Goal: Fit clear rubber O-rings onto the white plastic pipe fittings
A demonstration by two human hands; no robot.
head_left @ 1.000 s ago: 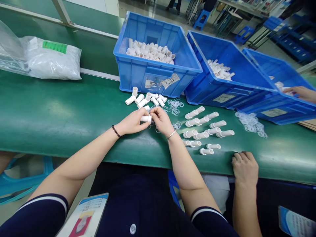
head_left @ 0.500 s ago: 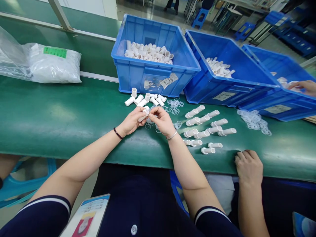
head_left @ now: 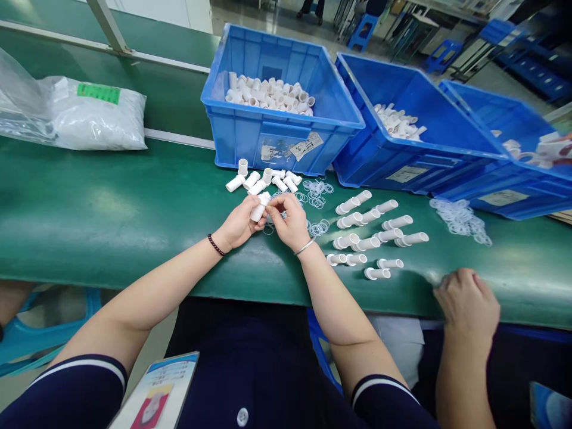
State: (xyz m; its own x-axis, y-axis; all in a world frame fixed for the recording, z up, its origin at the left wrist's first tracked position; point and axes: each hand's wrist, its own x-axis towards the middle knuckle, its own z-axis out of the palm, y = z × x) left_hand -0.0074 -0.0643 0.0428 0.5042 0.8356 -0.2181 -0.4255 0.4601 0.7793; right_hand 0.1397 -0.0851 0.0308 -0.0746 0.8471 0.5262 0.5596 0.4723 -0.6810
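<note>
Between the fingers of my left hand [head_left: 238,226] a short white plastic pipe fitting [head_left: 259,210] is held, tilted, with its wider collar upward. My right hand [head_left: 292,224] has its thumb and forefinger pinched together against the fitting's right side. Whatever they grip there is too small to make out. Loose fittings [head_left: 235,183] lie just beyond my hands, with a few standing on end. Thin clear rings [head_left: 318,193] are heaped beside them and partly hidden behind my right hand. To the right, several white fittings with collars [head_left: 349,220] stand upright in loose rows.
Three blue bins [head_left: 286,140] with white parts line the far side of the green bench [head_left: 111,220]. A bag of white parts [head_left: 100,116] lies far left. A co-worker's hand [head_left: 469,304] rests at the front edge, right, near another ring pile [head_left: 462,220].
My left hand has turned the fitting so more of its body shows, and my right hand has shifted slightly left. The co-worker's near hand moved right; their other hand lifts white parts in the right bin.
</note>
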